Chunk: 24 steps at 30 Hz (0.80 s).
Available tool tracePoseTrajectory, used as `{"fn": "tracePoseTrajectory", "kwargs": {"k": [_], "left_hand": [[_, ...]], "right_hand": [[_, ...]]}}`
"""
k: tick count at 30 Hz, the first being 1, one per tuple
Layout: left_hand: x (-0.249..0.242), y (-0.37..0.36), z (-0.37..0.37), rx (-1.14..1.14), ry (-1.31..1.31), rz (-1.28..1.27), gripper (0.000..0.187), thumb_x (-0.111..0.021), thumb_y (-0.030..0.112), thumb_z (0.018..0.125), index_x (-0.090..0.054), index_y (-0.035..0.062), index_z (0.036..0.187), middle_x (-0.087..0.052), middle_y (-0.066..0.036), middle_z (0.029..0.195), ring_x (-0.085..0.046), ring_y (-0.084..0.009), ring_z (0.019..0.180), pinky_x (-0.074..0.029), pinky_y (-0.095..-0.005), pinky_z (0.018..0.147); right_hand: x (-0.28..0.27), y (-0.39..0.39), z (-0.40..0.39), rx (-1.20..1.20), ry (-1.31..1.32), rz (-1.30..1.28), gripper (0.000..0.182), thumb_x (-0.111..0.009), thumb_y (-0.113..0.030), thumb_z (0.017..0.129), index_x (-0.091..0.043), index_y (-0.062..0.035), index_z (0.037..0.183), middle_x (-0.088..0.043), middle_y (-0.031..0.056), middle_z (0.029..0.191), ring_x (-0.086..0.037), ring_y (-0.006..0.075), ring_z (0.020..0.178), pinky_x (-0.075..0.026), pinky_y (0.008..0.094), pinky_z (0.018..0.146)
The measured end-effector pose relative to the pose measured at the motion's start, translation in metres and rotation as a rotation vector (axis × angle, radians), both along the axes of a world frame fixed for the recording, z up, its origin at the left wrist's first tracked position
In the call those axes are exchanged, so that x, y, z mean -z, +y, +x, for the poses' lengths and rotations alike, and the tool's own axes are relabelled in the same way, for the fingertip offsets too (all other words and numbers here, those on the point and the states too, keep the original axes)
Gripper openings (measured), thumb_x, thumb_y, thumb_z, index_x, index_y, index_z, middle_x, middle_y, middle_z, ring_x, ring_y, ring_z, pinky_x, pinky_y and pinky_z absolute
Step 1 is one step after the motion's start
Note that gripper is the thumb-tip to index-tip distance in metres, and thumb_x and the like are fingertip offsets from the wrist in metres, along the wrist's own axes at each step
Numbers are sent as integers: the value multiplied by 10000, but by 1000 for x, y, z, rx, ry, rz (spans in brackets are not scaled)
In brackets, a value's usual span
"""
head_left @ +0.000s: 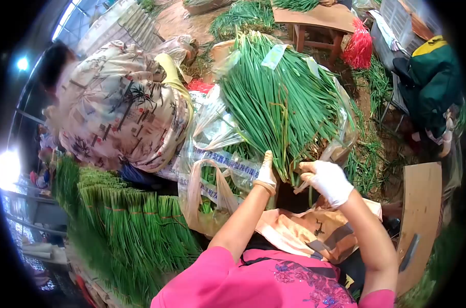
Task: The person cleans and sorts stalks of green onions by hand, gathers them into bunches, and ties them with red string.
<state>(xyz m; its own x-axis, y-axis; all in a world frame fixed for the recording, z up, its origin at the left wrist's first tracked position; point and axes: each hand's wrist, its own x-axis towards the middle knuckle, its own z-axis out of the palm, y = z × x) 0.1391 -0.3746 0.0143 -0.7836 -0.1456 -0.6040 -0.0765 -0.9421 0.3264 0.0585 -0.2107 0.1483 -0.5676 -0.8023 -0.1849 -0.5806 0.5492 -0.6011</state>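
Note:
A large heap of long, flat green garlic chives [279, 97] lies in front of me, its leaf tips pointing away. My left hand [266, 173], in a whitish glove, is closed around the stem ends of some chives at the near edge, thumb up. To the right of those ends, my white-gloved right hand [329, 182] has its fingers bent and pinched together. A thin pale strand shows below these fingers, but what they pinch is too small to make out. Left of my left hand is a printed clear plastic bag [220, 172] with greens inside.
Tied chive bundles [135, 220] stand in rows at lower left. A person in a patterned shirt [122, 105] bends close on the left. Red ties [357, 46] hang from a wooden table [320, 18] at the back. A board [422, 215] stands at right; another person [433, 87] sits beyond.

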Motion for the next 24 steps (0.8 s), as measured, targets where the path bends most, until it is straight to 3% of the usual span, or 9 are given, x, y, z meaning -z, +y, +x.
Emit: {"fn": "tracePoseTrajectory", "kwargs": {"k": [1, 4, 6, 8, 10, 11, 14, 17, 24], "left_hand": [[-1, 5, -3, -3, -13, -66, 660, -552, 582, 820, -493, 78, 1241, -574, -120, 1188, -575, -282, 1032, -454, -415, 918], [1, 1, 0, -9, 47, -64, 637, -556, 556, 832, -494, 60, 1227, -583, -125, 1158, -572, -307, 1023, -463, -448, 901], [-35, -2, 17, 10, 38, -96, 518, -575, 507, 844, -540, 87, 1146, -616, -100, 1056, -600, -256, 951, -498, -425, 844], [3, -5, 25, 8, 114, -411, 381, -611, 396, 857, -564, 99, 1091, -635, -72, 989, -621, -211, 889, -527, -381, 778], [-10, -7, 29, 61, 35, -200, 177, -613, 179, 847, -582, 71, 983, -648, -75, 862, -641, -199, 755, -545, -368, 694], [-24, -13, 30, 100, 89, -189, 164, -597, 152, 841, -582, 60, 977, -646, -86, 859, -639, -205, 751, -544, -368, 691], [-68, -32, 46, 124, 53, -12, 248, -557, 117, 828, -575, 2, 1048, -633, -127, 872, -632, -245, 815, -536, -371, 722], [-36, -51, 70, 126, 221, 504, 303, -541, 142, 842, -558, -1, 1108, -634, -134, 856, -635, -236, 808, -539, -411, 750], [-64, -34, 92, 14, -16, -385, 193, -635, 79, 814, -591, 8, 988, -630, -97, 768, -625, -183, 647, -534, -310, 575]], "right_hand": [[4, -8, 3, 35, -10, 80, 439, -583, -373, 804, -617, -46, 1095, -638, 188, 968, -614, 334, 898, -484, 396, 778], [2, -27, 19, 100, -182, 214, 433, -614, -405, 765, -625, 8, 896, -634, 225, 894, -623, 357, 831, -494, 412, 738], [-1, -36, 37, -84, 0, 166, 418, -632, -413, 759, -607, 1, 813, -630, 213, 815, -626, 358, 752, -500, 420, 678], [-6, -52, 52, -155, 3, 226, 405, -694, -366, 730, -621, 22, 824, -630, 213, 787, -632, 356, 729, -505, 409, 644], [-16, -66, 63, -234, 97, 276, 419, -706, -359, 722, -625, 36, 840, -631, 213, 783, -633, 353, 722, -507, 406, 636], [-26, -73, 60, -316, 57, 416, 438, -677, -374, 750, -624, 22, 929, -640, 192, 809, -634, 347, 749, -505, 404, 659], [-53, -71, 50, -375, 13, 240, 435, -635, -382, 786, -615, -34, 1044, -645, 169, 840, -630, 341, 789, -498, 409, 699], [-78, -48, 27, -192, 70, -10, 378, -629, -290, 802, -611, -97, 1127, -650, 145, 884, -630, 309, 822, -499, 372, 722], [-67, -6, 5, -8, 98, -210, 395, -682, -85, 738, -614, -68, 1126, -652, 137, 910, -641, 263, 821, -505, 319, 721]]}}
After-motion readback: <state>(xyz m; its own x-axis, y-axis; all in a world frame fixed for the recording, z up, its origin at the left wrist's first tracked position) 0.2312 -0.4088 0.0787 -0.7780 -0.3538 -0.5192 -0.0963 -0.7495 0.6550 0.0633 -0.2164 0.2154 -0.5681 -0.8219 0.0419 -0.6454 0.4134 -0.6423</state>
